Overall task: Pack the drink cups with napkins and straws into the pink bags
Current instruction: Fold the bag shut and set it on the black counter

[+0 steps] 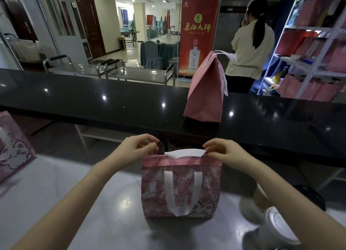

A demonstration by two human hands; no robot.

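A pink bag [179, 186] with a cat print and white handles stands upright on the steel worktop in front of me. My left hand [139, 146] pinches the bag's top edge at its left corner. My right hand [222, 151] pinches the top edge at its right corner, next to a white handle loop [184, 153] that sticks up. The bag's contents are hidden. Two drink cups with white lids [277, 225] stand under my right forearm at the lower right. A second pink bag [206, 88], closed, stands on the black counter beyond.
A flat pink cat-print bag [13, 146] leans at the left edge. The raised black counter [93, 100] runs across behind the worktop. A person stands behind the counter at the right, beside a shelf [314, 43] holding more bags. Steel trolleys stand farther back.
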